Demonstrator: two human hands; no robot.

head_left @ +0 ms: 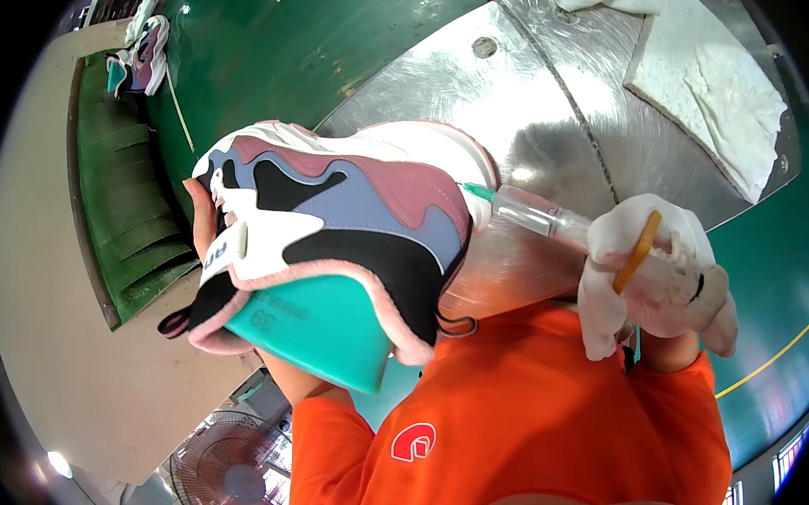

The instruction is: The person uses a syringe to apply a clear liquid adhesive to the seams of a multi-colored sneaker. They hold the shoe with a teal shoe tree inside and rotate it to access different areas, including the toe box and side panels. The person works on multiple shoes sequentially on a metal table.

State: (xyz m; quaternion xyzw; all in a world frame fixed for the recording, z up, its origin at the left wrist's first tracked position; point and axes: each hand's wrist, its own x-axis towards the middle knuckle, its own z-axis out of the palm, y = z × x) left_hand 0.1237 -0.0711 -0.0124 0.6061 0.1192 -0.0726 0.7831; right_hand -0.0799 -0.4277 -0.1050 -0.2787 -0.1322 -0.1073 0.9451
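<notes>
A multicoloured sneaker (348, 214) in pink, lilac, black and white sits on a teal shoe last (321, 325), held up close to the camera. My left hand (203, 217) grips it from the far left side; only fingertips show. My right hand (657, 276), in a white glove, is closed around a clear plastic syringe (549, 217). The syringe's green-hubbed needle tip touches the shoe's edge near the sole, at the right. A yellow rubber band crosses the glove.
A shiny metal worktable (469, 94) lies behind the shoe, with white cloth (716, 81) at its right. A green conveyor (137, 202) runs at left, carrying another sneaker (143, 60). A floor fan (229, 481) stands below. My orange shirt fills the lower frame.
</notes>
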